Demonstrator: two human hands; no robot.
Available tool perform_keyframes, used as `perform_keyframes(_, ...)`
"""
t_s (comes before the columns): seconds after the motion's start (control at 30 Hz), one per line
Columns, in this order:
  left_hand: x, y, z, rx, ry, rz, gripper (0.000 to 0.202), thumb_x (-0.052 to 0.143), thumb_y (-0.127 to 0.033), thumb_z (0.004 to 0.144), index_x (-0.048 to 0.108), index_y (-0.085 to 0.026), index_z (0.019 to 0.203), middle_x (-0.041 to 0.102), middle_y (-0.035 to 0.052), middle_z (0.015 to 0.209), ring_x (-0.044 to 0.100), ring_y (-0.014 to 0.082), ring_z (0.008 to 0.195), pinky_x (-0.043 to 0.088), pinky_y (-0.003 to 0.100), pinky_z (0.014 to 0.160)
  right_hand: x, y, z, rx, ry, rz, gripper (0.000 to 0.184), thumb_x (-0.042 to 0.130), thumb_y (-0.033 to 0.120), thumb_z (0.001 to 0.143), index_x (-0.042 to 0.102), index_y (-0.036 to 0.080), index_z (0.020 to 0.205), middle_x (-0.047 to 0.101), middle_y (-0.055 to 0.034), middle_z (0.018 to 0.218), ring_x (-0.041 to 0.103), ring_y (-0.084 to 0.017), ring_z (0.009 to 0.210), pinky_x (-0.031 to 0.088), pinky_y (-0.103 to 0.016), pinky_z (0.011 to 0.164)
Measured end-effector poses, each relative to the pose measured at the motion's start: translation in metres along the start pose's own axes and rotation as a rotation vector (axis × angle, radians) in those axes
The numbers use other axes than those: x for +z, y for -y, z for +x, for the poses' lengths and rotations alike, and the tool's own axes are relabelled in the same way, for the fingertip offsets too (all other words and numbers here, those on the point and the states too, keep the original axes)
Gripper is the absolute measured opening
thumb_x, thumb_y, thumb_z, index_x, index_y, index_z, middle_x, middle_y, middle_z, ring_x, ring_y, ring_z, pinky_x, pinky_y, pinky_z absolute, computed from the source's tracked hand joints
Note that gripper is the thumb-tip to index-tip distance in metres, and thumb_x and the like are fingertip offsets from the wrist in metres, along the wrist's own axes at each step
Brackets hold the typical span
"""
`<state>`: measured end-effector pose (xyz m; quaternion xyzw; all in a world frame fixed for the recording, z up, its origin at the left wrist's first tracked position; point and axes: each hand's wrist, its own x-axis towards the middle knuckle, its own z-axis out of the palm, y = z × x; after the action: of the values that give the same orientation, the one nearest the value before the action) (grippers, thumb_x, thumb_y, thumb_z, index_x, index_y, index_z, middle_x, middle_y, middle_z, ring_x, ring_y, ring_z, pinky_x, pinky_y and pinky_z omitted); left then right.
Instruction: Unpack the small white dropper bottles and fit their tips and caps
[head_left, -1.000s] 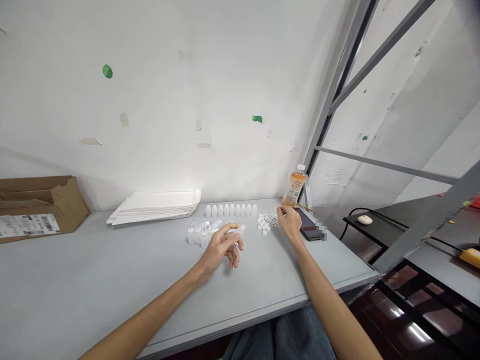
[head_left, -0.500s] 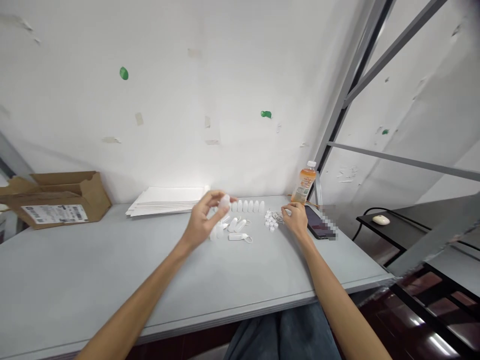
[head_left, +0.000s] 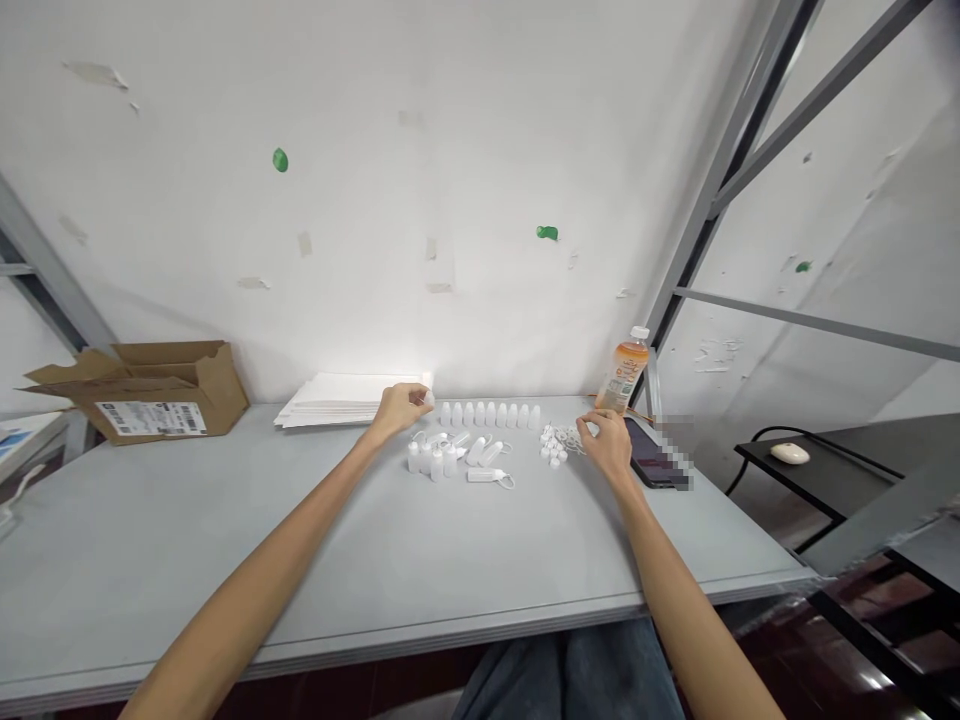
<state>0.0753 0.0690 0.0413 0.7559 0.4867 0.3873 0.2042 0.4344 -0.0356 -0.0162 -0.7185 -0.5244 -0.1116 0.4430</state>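
Note:
My left hand (head_left: 403, 408) pinches a small white plastic bottle (head_left: 429, 398) at the left end of a row of similar bottles (head_left: 491, 414). Fingers hide most of that bottle. My right hand (head_left: 607, 440) is closed in a pinch beside a pile of white loops (head_left: 568, 438); whatever sits between its fingertips, if anything, is too small to make out. Small white caps (head_left: 553, 455) lie at the pile's left. Nearer me, several squeeze bottles stand upright (head_left: 437, 465), and others lie on their sides, one with a loop (head_left: 487, 476) attached.
A stack of white sheets (head_left: 330, 400) lies behind my left hand. An open cardboard box (head_left: 165, 395) stands at the far left of the grey table (head_left: 337, 580). Right of my right hand are a phone (head_left: 654, 455) and an orange drink bottle (head_left: 624, 372).
My left hand has moved back and left with the bottle, to the end of the row. My right hand stays by the loops, and the view has shifted slightly left.

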Motion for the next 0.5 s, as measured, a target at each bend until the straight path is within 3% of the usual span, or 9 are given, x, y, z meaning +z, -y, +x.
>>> perform_keyframes(0.2, 0.013, 0.014, -0.004, -0.026, 0.101, 0.094, 0.007, 0.066, -0.025, 0.061, 0.065, -0.018, 0.061, 0.071, 0.0027, 0.066, 0.067, 0.0208, 0.073, 0.048, 0.027, 0.069, -0.003, 0.005, -0.001, 0.04, 0.041, -0.031, 0.021, 0.055, 0.029, 0.081, 0.073, 0.02, 0.078, 0.067, -0.0096, 0.098, 0.056, -0.025, 0.098, 0.043, -0.034, 0.078)
perform_keyframes(0.5, 0.024, 0.022, -0.003, -0.051, 0.097, -0.09, 0.01, 0.071, -0.02, 0.059, 0.07, -0.016, 0.068, 0.074, 0.0046, 0.069, 0.071, 0.0239, 0.075, 0.055, 0.031, 0.075, -0.004, 0.004, -0.003, 0.038, 0.078, -0.025, 0.023, 0.054, 0.03, 0.081, 0.074, 0.019, 0.079, 0.067, -0.0099, 0.099, 0.057, -0.025, 0.1, 0.042, -0.033, 0.077)
